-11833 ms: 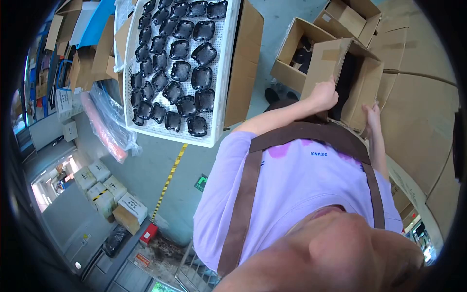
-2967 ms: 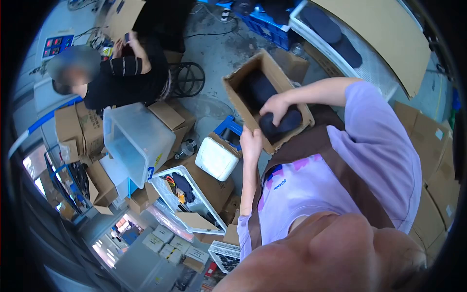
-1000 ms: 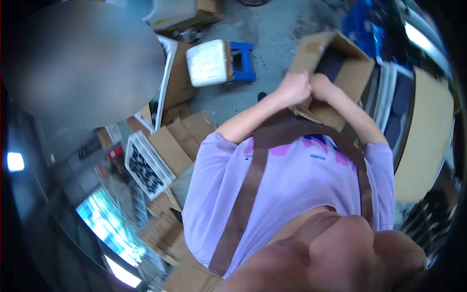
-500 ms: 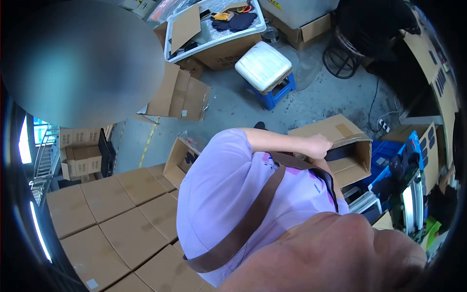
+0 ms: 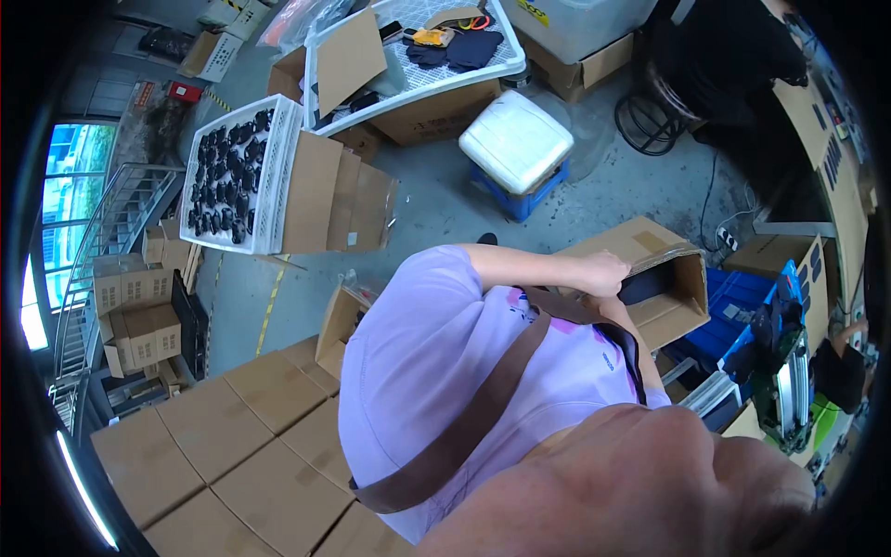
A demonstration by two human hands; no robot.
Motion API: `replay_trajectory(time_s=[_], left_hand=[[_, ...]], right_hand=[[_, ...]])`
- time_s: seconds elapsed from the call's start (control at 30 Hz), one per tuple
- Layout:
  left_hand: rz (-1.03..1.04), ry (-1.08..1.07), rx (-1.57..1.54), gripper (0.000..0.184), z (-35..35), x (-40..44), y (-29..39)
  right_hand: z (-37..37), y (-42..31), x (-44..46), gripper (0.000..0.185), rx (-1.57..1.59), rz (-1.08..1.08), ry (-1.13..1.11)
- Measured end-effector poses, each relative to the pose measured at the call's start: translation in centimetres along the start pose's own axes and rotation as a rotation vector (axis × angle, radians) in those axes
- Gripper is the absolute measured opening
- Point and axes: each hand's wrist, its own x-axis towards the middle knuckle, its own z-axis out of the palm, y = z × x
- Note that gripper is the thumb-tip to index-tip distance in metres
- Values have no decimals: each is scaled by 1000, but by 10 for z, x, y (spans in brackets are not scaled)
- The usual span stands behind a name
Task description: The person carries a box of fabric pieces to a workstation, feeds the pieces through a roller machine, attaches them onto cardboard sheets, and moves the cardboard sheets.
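Note:
My left hand (image 5: pixel 605 273) is closed at the near edge of an open cardboard box (image 5: pixel 682 320), its fingers curled round the box's flap (image 5: pixel 640 243). Just below it, my right forearm (image 5: pixel 633 320) reaches up towards the same box. The right hand itself is mostly hidden behind the left hand and the apron strap, so its fingers do not show. Inside the box lies a dark item (image 5: pixel 647 284), only partly visible. The box stands in front of my body, tilted in view, with its opening facing right.
Stacked closed cartons (image 5: pixel 251 446) lie at lower left. A white crate of black parts (image 5: pixel 239 176) and a white tray (image 5: pixel 515 63) with gloves are ahead, near a white-topped blue stool (image 5: pixel 516 144). Blue bins (image 5: pixel 733 302) stand at right. Another person's dark clothing (image 5: pixel 724 46) shows at upper right.
The blurred round shape at upper left is gone, uncovering the crate of black parts. The view has shifted slightly. My left hand stays at the box flap.

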Motion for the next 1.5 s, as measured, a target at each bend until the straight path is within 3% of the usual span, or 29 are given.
replay_trajectory(time_s=[0.13, 0.33, 0.4, 0.47, 0.5, 0.57, 0.6, 0.73, 0.77, 0.87, 1.0, 1.07, 1.13, 1.3, 1.4, 1.5], left_hand=[[25, 75, 2, 29, -38, -34, -56], [-310, 117, -177, 33, -114, -85, -125], [-432, 222, -349, 38, -143, -105, -141], [-455, 451, -258, 35, -149, -112, -176], [-477, 415, -308, 38, -162, -116, -192], [-598, 579, -464, 37, -179, -128, -209], [-472, 659, -682, 34, -187, -134, -219], [-411, 988, -961, 29, -257, -158, -220], [-483, 965, -925, 32, -276, -161, -237], [-475, 1160, -1002, 25, -336, -161, -249], [-276, 1287, -1233, 28, -417, -136, -305], [-261, 1323, -1256, 14, -465, -117, -342], [-256, 1395, -1397, 15, -508, -92, -378], [-169, 1563, -1650, 28, -593, -27, -481], [-265, 1759, -1560, 37, -622, 1, -503], [-337, 1760, -1559, 40, -637, 19, -527]], right_hand=[[-48, -68, 13, 21, 141, 24, 201], [-127, -146, -15, 22, 635, 93, 732], [-149, -161, -26, 21, 791, 129, 927], [-169, -165, -38, 20, 845, 125, 1109], [-182, -165, -42, 19, 804, 101, 1213], [-196, -152, -49, 17, 692, 51, 1352], [-200, -138, -47, 17, 609, 33, 1388], [-226, -113, -35, 18, 624, 5, 1401], [-228, -112, -31, 18, 618, 7, 1403], [-231, -126, -21, 18, 638, 30, 1414], [-210, -142, 5, 18, 599, 139, 1305], [-204, -157, 19, 19, 576, 168, 1281], [-204, -171, 33, 20, 475, 217, 1265], [-200, -227, 78, 22, 645, 513, 1185], [-209, -257, 88, 24, 775, 552, 1076], [-220, -278, 89, 27, 954, 647, 1008]])
